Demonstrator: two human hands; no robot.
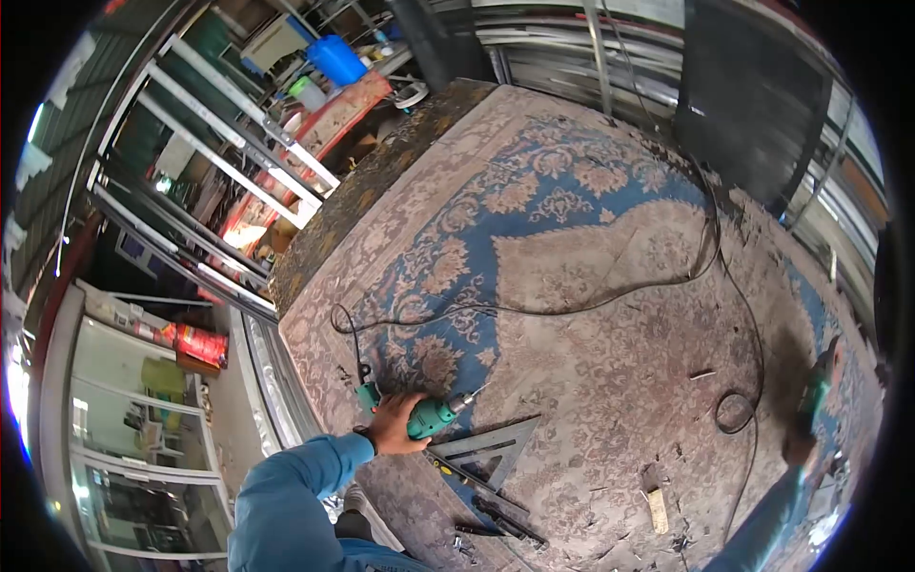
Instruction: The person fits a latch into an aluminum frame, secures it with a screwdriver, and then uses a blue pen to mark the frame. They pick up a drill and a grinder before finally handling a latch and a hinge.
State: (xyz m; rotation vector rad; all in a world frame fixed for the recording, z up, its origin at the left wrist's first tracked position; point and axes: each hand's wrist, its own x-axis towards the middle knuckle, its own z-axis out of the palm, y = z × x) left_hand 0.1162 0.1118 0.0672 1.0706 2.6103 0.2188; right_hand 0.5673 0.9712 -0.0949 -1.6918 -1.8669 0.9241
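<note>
My left hand [393, 424] is wrapped round a green corded drill [432, 418], which lies low over the patterned carpet [591, 372] with its bit pointing right. A metal set square [513, 446] lies just beside the drill. Several dark, slender hand tools [510, 520] are spread below it. Far to the right, my right hand [799, 446] is closed on a long green tool [816, 393]; that tool's kind is blurred near the edge of the view. The drill's black cable [562, 313] loops across the carpet.
A second thin cable [732, 428] coils on the right. A yellowish strip [658, 511] and scattered shavings lie on the carpet. Metal frames [233, 133] lean at upper left, near a red bench [348, 112] with a blue container [335, 61]. A dark panel [748, 105] stands at the back.
</note>
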